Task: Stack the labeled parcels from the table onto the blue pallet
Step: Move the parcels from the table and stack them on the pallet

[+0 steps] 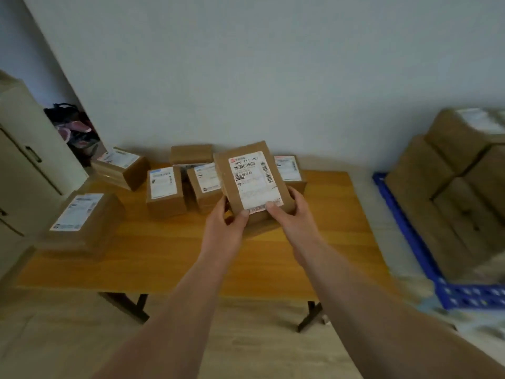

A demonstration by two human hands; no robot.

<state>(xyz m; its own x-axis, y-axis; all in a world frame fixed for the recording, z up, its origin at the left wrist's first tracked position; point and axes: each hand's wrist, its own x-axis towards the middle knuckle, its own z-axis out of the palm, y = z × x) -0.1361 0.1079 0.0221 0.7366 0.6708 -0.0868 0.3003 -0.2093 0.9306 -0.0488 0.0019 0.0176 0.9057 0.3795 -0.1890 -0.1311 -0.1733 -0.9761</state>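
A brown cardboard parcel [252,181] with a white shipping label is held above the wooden table [169,258], tilted with its label toward me. My left hand [222,228] grips its lower left corner, thumb on the label's edge. My right hand [291,214] grips the lower right side, thumb on top. Several more labeled parcels lie on the table: one at the near left [82,222], one at the far left [120,166], one behind [164,191], others partly hidden by the held parcel. The blue pallet [404,228] sits on the floor at the right, carrying stacked parcels [453,181].
A beige cabinet [30,160] stands at the left with dark bags [73,127] behind it. A pale wall runs behind the table. The table's black legs [136,310] stand on a light wood floor, with a strip of floor between table and pallet.
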